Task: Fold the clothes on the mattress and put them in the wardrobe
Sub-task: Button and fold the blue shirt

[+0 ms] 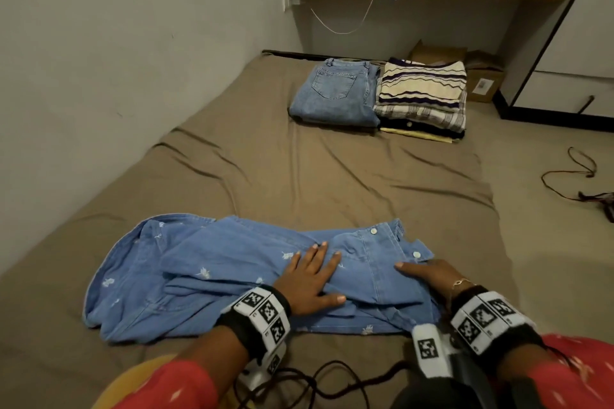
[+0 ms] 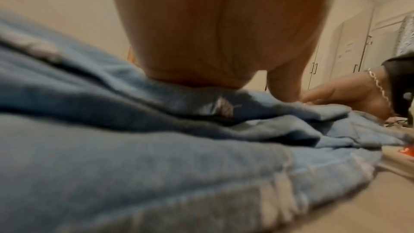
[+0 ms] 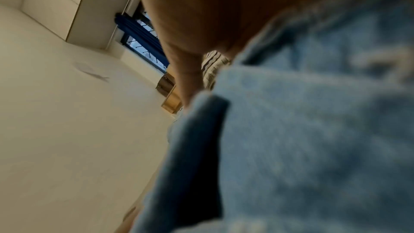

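Two hands [image 1: 310, 279] on one shirt [image 1: 212, 272]

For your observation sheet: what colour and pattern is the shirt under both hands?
Light blue denim shirt with small white embroidered motifs and white buttons; clearest in the head view.

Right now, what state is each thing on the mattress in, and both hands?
Blue shirt: partly folded, rumpled, lying near the mattress's front edge.
Left hand: flat, fingers straight, pressing on the shirt.
Right hand: resting flat on the shirt's buttoned end.
Jeans: folded, at the far end.
Striped stack: folded, piled beside the jeans.
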Motion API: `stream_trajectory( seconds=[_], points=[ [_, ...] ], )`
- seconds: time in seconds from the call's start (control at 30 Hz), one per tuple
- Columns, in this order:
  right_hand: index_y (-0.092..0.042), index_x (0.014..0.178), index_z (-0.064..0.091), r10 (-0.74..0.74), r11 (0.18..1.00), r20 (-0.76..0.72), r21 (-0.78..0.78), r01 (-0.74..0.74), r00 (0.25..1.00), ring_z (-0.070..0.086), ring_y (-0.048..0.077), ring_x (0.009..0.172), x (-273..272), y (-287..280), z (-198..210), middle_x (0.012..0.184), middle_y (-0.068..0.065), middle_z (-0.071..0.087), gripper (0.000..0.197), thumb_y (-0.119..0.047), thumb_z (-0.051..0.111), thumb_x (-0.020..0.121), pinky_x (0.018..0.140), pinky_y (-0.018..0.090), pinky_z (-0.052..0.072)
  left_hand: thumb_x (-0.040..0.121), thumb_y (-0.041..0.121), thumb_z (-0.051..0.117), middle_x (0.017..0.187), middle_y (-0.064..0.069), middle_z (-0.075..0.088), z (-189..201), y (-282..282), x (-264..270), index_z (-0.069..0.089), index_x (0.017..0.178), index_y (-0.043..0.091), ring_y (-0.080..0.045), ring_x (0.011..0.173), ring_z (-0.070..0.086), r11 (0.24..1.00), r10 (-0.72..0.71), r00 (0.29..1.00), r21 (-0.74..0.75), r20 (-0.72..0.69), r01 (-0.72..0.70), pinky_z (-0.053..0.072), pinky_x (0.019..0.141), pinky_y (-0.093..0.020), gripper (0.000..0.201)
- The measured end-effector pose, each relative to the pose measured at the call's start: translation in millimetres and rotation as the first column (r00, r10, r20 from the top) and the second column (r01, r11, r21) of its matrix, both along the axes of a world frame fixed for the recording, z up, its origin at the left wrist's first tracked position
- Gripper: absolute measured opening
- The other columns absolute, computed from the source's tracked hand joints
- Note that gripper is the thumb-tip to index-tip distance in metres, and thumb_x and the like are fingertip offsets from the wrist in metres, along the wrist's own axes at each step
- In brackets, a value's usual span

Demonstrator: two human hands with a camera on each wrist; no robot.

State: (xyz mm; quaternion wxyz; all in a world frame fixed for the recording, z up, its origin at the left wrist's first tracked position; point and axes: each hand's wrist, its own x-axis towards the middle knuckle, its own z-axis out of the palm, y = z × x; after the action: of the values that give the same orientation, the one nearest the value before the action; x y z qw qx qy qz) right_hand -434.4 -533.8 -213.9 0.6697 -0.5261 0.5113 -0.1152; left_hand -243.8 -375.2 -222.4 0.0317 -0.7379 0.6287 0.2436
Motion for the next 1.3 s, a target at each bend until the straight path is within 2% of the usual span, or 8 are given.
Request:
stream_trajectory(
  seconds=[0.5,0.6,0.7,0.83,0.97,1.07,1.2,1.3],
  points=[
    [-0.006,0.116,0.049,0.036,0.959,0.049,-0.283,-0.02,0.998,0.065,0.008,0.052,-14,-22,52,0.08,0.006,0.067,0.045,0.019,0.054,0.079,0.044,0.02,0.051,0.041,0.1,0.0,0.156,-0.012,-0.013,22,-13,-34,-0.007,0.149,0.022,-0.023,0.144,-0.008,0.997,0.019,0.94,-0.065,-0.34,-0.044,0.002,0.117,-0.04,0.133],
    [-0.005,0.115,0.05,0.039,0.941,-0.003,-0.336,-0.038,0.999,0.062,0.024,0.064,-2,-16,72,0.102,0.02,0.061,0.043,0.018,0.054,0.08,0.052,0.029,0.054,0.086,0.067,0.032,0.154,-0.006,0.019,57,-1,-10,0.017,0.148,0.014,-0.017,0.143,0.019,0.961,0.169,0.827,-0.098,-0.536,-0.259,0.016,0.108,-0.017,0.083],
    [-0.002,0.108,0.056,0.126,0.884,0.004,-0.453,-0.111,0.992,0.06,0.038,0.084,38,2,116,0.104,0.026,0.062,0.034,0.013,0.059,0.077,0.079,0.047,0.05,0.098,0.034,0.037,0.132,-0.008,0.05,95,30,55,0.041,0.133,0.013,-0.016,0.122,0.046,0.838,0.305,0.636,-0.118,-0.709,-0.533,0.036,0.095,-0.012,0.041],
    [-0.014,0.086,0.057,0.34,0.763,-0.016,-0.579,-0.286,0.94,0.056,0.027,0.084,128,67,161,0.09,0.017,0.059,0.022,0.004,0.063,0.074,0.077,0.038,0.049,0.054,0.085,0.053,0.111,-0.009,0.066,122,100,133,0.055,0.116,0.023,-0.018,0.1,0.064,0.636,0.416,0.396,-0.049,-0.819,-0.77,0.057,0.072,-0.032,0.088],
    [-0.02,0.099,0.037,0.562,0.611,-0.145,-0.591,-0.527,0.815,0.045,0.017,0.086,223,156,149,0.08,0.001,0.046,0.032,-0.008,0.061,0.082,0.062,0.02,0.039,0.059,0.082,0.038,0.086,-0.009,0.069,113,149,167,0.052,0.115,0.013,-0.015,0.068,0.067,0.508,0.448,0.185,0.08,-0.875,-0.857,0.056,0.049,-0.032,0.09],
    [-0.022,0.1,0.034,0.66,0.693,-0.025,-0.366,-0.621,0.751,0.055,0.023,0.087,270,202,112,0.094,0.008,0.049,0.03,-0.014,0.059,0.086,0.078,0.031,0.051,0.057,0.084,0.038,0.084,0.003,0.072,84,166,176,0.058,0.107,0.016,-0.01,0.073,0.068,0.429,0.387,0.046,0.135,-0.921,-0.893,0.055,0.071,-0.029,0.086],
    [-0.021,0.081,0.043,0.632,0.768,0.078,-0.201,-0.609,0.771,0.042,0.014,0.049,252,175,76,0.068,0.006,0.044,0.018,-0.009,0.05,0.093,0.045,0.023,0.039,0.045,0.05,0.087,0.112,-0.005,0.067,38,187,183,0.054,0.122,0.013,-0.014,0.095,0.065,0.38,0.442,0.047,0.139,-0.896,-0.914,0.053,0.084,-0.026,0.092],
    [-0.019,0.103,0.057,0.666,0.478,-0.171,-0.651,-0.59,0.727,0.059,0.024,0.09,213,128,53,0.1,0.006,0.06,0.015,-0.018,0.047,0.091,0.083,0.033,0.046,0.036,0.029,0.09,0.099,-0.005,0.068,19,197,192,0.049,0.126,0.008,-0.017,0.083,0.067,0.4,0.467,0.067,0.143,-0.882,-0.905,0.055,0.064,-0.024,0.101]
  ],
)
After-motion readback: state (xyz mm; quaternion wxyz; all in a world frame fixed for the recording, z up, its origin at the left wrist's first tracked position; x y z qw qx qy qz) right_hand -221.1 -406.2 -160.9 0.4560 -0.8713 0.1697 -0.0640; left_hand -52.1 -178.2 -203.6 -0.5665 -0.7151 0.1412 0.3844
